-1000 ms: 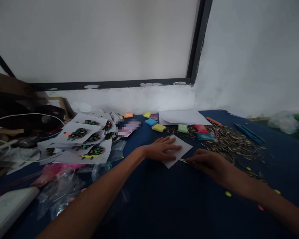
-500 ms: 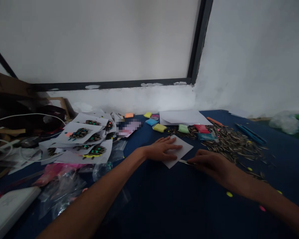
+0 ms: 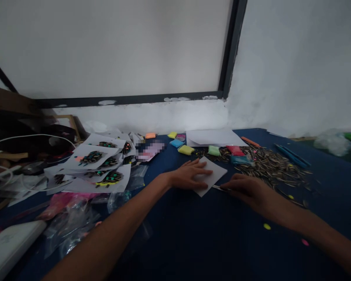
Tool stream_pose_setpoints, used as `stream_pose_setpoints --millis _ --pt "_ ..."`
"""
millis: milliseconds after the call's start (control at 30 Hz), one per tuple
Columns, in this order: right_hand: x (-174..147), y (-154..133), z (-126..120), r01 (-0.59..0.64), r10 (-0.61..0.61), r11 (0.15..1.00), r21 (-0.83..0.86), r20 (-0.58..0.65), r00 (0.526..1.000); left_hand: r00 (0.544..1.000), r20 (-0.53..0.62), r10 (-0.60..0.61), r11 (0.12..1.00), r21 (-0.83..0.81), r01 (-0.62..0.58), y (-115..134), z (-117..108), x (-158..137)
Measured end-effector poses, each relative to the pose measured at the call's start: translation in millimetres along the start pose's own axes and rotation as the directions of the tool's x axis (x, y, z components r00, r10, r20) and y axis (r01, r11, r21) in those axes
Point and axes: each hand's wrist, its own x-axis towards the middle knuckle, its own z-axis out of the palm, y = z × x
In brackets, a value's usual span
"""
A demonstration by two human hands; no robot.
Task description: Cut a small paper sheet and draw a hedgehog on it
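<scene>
My left hand (image 3: 190, 174) lies flat with its fingers spread over a small white sheet of paper (image 3: 215, 171), pressing it on the dark blue table. At the sheet's lower right edge, my right hand (image 3: 248, 191) pinches a thin, pale, pointed tool (image 3: 219, 188). The tool's tip points left and lies close to the paper's edge. Its other end is hidden in my fingers, and I cannot make out its kind. Beyond my right hand spreads a pile of striped sunflower seeds (image 3: 269, 166).
Packets of coloured clay (image 3: 186, 150) and a stack of white paper (image 3: 213, 137) lie at the back. Blue tweezers (image 3: 292, 155) and an orange tool (image 3: 250, 141) are beyond the seeds. Seed-decorated sheets (image 3: 90, 157), plastic bags (image 3: 73, 222) and a white box (image 3: 14, 246) crowd the left.
The paper has shifted very slightly under my left hand. My right hand, with the pale tool, has moved a little to the right. The rest stays in place.
</scene>
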Motion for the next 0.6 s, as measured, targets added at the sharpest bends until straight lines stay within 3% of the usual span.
stream_pose_setpoints --millis 200,600 --pt "-1.7 -3.6 -1.8 -0.017 0.017 1.0 0.018 0.012 1.0 0.993 0.116 -0.006 0.996 -0.086 0.016 -3.3 -10.0 -4.2" --pt "1.1 -4.4 2.3 -0.005 0.004 1.0 0.03 0.016 1.0 0.992 0.128 0.003 0.996 -0.088 0.009 -8.1 -7.1 -1.0"
